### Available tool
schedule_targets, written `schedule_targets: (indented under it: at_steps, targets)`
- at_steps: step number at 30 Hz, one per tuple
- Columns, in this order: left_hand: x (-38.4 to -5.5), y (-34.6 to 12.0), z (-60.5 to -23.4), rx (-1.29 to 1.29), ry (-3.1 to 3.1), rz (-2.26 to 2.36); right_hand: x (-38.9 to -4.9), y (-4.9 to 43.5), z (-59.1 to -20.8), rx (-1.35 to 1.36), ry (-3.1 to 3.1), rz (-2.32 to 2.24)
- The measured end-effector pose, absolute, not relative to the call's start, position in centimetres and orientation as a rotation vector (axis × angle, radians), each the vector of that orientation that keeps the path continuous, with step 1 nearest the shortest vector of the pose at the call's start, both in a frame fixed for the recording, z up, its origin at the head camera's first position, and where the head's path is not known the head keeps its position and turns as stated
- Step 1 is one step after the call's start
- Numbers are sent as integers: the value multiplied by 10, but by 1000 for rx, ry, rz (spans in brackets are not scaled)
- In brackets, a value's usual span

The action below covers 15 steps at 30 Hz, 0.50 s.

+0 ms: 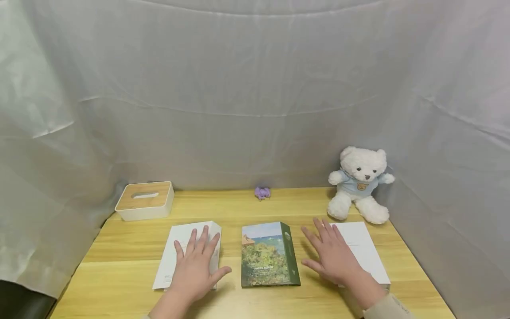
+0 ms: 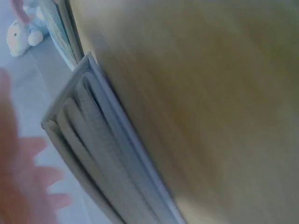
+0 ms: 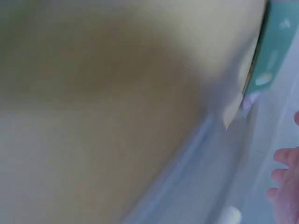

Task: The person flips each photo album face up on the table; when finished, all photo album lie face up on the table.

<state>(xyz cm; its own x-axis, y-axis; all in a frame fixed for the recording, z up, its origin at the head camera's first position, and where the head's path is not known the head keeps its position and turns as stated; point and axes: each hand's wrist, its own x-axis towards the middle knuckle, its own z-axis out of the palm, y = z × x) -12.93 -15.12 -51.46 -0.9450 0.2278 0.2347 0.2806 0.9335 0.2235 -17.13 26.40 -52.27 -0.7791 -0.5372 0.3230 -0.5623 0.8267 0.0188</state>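
My left hand (image 1: 194, 268) is spread flat with straight fingers over a white box-like case (image 1: 179, 232) on the left of the table. In the left wrist view, this case (image 2: 112, 154) shows an end with several folded layers inside. My right hand (image 1: 336, 257), fingers also straight and spread, overlaps the left side of another white case (image 1: 366, 248) on the right. Between the hands lies a photo album (image 1: 264, 252) with a painted seaside garden cover and a dark green side. Neither hand grips anything.
A white tissue box (image 1: 145, 212) with a wooden lid stands at the back left of the wooden table (image 1: 223, 206). A small purple object (image 1: 262, 192) lies at the back middle. A white teddy bear (image 1: 360, 181) in a blue shirt sits at the back right. Grey curtains (image 1: 255, 110) surround the table.
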Motion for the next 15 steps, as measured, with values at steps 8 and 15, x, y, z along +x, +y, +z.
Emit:
schedule_targets:
  at_steps: [8,15]
  targets:
    - [-136,-172,-483,-251,-2859,-442,-182,222,-483,818,-2723,349]
    - [-123,-186,-475,-161,-2967,-673,-166,157,-474,887,-2780,646]
